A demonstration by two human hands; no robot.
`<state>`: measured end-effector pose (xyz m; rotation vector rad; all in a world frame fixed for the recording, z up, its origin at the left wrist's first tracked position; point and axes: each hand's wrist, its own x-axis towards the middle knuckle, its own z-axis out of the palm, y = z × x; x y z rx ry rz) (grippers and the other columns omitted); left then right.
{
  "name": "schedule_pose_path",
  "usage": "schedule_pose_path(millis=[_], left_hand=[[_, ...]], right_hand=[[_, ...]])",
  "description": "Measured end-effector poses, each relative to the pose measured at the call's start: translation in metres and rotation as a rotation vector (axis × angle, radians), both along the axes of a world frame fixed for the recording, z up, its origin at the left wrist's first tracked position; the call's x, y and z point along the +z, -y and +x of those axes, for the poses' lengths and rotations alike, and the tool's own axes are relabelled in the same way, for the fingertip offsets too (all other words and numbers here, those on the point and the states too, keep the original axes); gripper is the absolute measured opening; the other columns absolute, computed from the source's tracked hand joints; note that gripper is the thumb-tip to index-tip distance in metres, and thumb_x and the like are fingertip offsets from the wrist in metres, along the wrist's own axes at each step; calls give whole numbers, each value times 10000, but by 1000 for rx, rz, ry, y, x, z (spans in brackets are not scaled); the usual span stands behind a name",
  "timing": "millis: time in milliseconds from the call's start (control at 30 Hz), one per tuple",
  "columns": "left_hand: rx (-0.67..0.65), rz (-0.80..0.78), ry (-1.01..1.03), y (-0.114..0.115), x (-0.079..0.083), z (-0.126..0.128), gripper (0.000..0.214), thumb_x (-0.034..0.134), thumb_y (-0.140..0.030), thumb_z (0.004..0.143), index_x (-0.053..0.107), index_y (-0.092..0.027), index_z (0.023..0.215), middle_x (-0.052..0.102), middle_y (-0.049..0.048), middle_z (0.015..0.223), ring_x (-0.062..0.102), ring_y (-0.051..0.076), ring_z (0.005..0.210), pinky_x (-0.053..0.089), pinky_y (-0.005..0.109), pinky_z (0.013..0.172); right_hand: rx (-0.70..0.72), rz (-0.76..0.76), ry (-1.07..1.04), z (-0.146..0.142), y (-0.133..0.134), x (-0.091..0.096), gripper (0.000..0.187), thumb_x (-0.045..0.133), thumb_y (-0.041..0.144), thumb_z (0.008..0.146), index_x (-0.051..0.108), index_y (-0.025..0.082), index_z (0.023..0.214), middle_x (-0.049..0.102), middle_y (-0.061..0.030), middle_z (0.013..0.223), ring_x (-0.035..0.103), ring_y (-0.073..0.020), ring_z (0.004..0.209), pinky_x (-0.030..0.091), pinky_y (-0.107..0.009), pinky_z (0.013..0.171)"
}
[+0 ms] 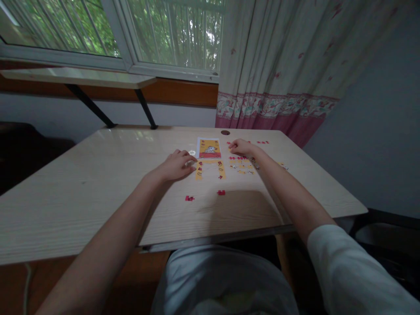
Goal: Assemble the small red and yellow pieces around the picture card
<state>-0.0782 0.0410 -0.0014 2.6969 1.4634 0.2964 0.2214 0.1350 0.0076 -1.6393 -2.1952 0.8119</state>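
A partly joined jigsaw puzzle (198, 171) lies on the table, its yellow edge pieces forming a top and two sides around bare wood. My left hand (179, 165) rests at its upper left corner, fingers apart, fingertips by the yellow pieces. Just beyond stands out a flat reference picture (210, 149) of a white dog on yellow and red. To the right, my right hand (242, 147) is closed in a pinch above the loose pieces, with a small yellowish puzzle piece (231, 150) at its fingertips, partly hidden.
Rows of loose red pieces (262, 142) and yellow-and-white pieces (246, 166) lie at right. Two red pieces, a left one (189, 198) and a right one (221, 192), sit nearer me. A raised shelf (78, 78) stands at the back left; a curtain (262, 65) hangs behind.
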Motion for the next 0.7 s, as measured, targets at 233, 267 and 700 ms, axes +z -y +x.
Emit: schedule_pose_path(millis=[233,267,700], left_hand=[[5,-6,-17,1,0,1,464,447,-448,835,623,-183,1172,583,142,1106,489,295,1030,369,432,903],[2,-6,-19,1,0,1,458,448,-445,836,623,-187,1171,586,138,1105,487,294,1033,368,433,907],[69,-174,418,12,20,25,339,488,-394,810,707,-154,903,675,64,839,566,178,726,435,296,675]], right_hand=[[-12,23,0,-1,-7,-5,188,668,132,635,607,114,812,554,16,576,439,-84,513,345,-210,512],[-12,33,-1,-1,-8,-6,195,663,123,634,607,113,821,570,8,604,450,-85,530,351,-207,522],[69,175,-530,-47,52,-1,180,644,233,734,653,138,887,671,-59,791,604,-130,694,480,-255,653]])
